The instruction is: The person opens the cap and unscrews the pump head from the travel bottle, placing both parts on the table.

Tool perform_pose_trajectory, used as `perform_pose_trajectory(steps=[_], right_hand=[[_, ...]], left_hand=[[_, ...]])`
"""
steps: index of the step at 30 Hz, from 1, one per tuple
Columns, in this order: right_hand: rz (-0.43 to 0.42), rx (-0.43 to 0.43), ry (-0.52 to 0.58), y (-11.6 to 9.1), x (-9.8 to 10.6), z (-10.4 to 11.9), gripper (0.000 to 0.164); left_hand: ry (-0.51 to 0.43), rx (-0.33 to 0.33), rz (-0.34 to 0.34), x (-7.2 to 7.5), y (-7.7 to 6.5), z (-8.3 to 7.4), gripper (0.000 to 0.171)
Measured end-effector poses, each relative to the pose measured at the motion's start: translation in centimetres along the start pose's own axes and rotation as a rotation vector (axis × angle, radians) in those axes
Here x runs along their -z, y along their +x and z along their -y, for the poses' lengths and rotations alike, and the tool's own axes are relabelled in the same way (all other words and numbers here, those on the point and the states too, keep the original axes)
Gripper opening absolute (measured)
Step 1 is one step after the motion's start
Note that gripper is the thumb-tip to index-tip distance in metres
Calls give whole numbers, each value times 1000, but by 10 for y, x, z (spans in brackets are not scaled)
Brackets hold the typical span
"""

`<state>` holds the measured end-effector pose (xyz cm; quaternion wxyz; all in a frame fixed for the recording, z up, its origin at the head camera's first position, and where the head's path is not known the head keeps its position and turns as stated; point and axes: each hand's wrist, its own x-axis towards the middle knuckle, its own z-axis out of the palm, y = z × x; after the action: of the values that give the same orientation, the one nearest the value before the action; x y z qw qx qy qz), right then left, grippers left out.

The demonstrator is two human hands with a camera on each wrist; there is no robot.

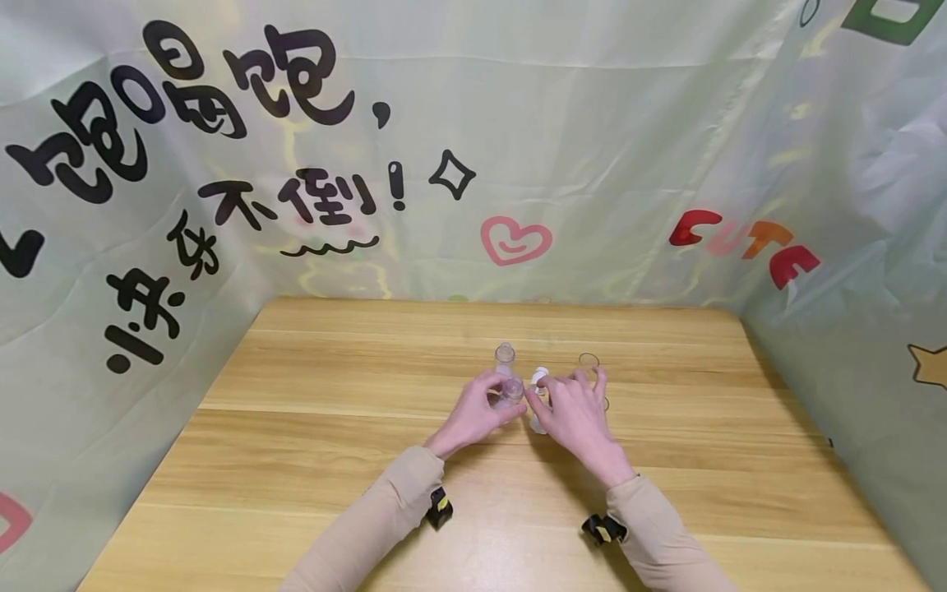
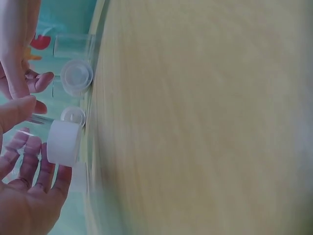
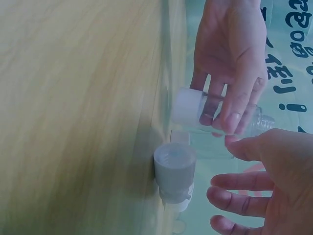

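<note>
My left hand [image 1: 477, 409] grips a small clear bottle [image 1: 511, 390] around its body. In the right wrist view the bottle's white base [image 3: 187, 106] sits just over the table, with the threaded neck [image 3: 265, 120] pointing up. My right hand [image 1: 575, 413] is beside that neck, its thumb [image 3: 249, 148] close to it and its fingers spread and loosely bent, holding nothing. Below the right hand stands a whitish, translucent cap-like piece [image 3: 174, 171]. A white cap [image 1: 540, 375] shows just beyond the right fingertips. Behind the held bottle stands another clear bottle [image 1: 505, 355].
Clear cylinders, one with a thin dark rim [image 1: 588, 360], stand to the right, partly hidden by the right hand. The wooden table [image 1: 333, 460] meets a printed cloth backdrop [image 1: 592, 164] at the back and both sides.
</note>
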<state>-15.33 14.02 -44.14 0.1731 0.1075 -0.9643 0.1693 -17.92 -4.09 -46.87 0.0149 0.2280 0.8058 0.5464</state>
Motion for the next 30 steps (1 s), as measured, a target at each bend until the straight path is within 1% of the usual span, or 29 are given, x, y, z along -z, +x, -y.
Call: perform_pose_trajectory(steps=[2,8,12,18,24,30], right_hand=[[-4,-1,2,0,0,0,23],[-14,-2,4,0,-1,-1,21],[-20,3,-1,0,-1,-2,20],[-12,1,9,0,-1,-3,20],[-9,2,13,-1,0,-6,25],[-2,23,40,0,2,-11,25]], left_hand=[[10,-1,-17,1,0,1,39],[22,35,-32,3,1,2,42],[59,48,-42,4,2,4,44],[60,68,-25,5,2,2,43],[38,103,-3,7,0,0,50],[20,108,12,9,-1,3,54]])
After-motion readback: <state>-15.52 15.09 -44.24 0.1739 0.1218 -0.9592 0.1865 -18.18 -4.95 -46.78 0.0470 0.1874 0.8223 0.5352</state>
